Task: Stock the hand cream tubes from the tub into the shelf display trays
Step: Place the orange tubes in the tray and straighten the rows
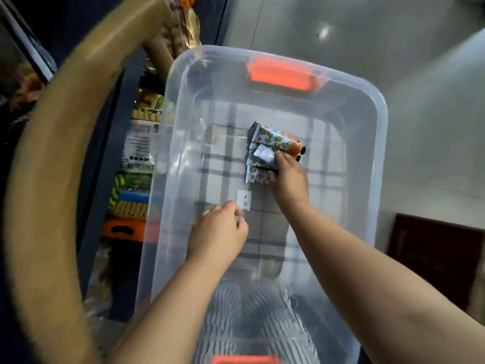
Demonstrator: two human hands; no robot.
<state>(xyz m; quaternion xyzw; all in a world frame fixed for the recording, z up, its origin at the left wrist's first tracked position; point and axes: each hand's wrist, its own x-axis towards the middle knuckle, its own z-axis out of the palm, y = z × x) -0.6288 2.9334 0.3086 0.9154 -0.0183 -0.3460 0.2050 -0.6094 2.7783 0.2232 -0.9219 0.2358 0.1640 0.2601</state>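
A clear plastic tub [378, 132] with orange handles lies below me. Near its far right, several hand cream tubes [271, 139] with an orange-and-green print lie bunched together. My right hand [288, 177] is inside the tub, its fingers curled round the lower tubes of the bunch. My left hand [219, 232] hovers in the tub's middle with loosely curled fingers and nothing visible in it. A small white sticker [243, 200] sits on the tub floor just beyond the left hand's fingertips.
A dark shelf unit with packaged goods [136, 158] stands to the left of the tub. A broad tan curved band [47, 153] arcs across the left of the view. Pale floor [433, 114] lies to the right, and a dark brown panel [435, 256] at the lower right.
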